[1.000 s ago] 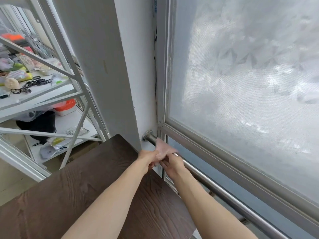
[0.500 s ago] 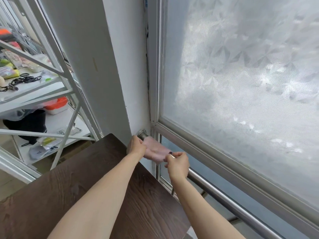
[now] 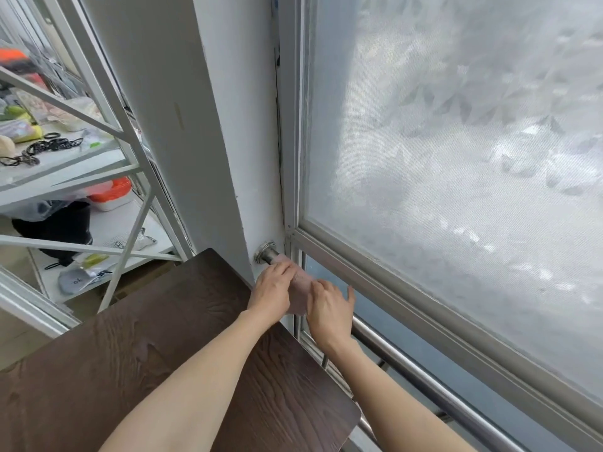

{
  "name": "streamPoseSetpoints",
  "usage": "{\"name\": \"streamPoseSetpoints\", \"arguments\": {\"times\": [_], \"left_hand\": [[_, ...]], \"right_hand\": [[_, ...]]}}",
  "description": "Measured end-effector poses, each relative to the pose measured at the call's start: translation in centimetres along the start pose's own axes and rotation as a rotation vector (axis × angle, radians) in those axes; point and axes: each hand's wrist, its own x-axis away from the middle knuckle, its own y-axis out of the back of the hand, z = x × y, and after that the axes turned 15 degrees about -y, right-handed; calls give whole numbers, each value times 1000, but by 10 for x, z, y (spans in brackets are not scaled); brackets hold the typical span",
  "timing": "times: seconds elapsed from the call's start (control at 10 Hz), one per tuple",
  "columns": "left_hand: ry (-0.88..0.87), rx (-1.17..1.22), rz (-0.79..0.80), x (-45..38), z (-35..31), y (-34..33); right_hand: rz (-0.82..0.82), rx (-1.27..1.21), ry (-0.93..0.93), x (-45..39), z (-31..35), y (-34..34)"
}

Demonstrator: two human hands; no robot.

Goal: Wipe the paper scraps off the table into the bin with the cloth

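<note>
A pale pink cloth (image 3: 301,290) hangs over the near end of a steel rail (image 3: 424,381) below the window, just beyond the far corner of the dark wooden table (image 3: 130,353). My left hand (image 3: 270,287) grips the cloth's left side, fingers curled over it on the rail. My right hand (image 3: 329,309) rests against the cloth's right edge with fingers and thumb spread. Most of the cloth is hidden between the two hands. No paper scraps and no bin are in view.
A frosted window (image 3: 456,141) fills the right side, with a white wall pillar (image 3: 212,141) to its left. White metal shelving (image 3: 98,164) with mixed small items stands at the left, past the table.
The cloth, held stretched between both hands half a second ago, now lies bunched on the rail. My right hand has opened its fingers; both hands sit closer together.
</note>
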Motion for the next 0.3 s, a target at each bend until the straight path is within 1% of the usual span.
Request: {"name": "streamPoseSetpoints", "arguments": {"times": [0.1,0.2,0.3], "left_hand": [[-1,-36,56,-1,-3,0],[33,-26,31,3,-9,7],[91,22,-47,8,-15,15]], "right_hand": [[55,1,-23,-2,-1,6],[44,-9,-17,3,-1,8],[-12,-52,24,4,3,11]]}}
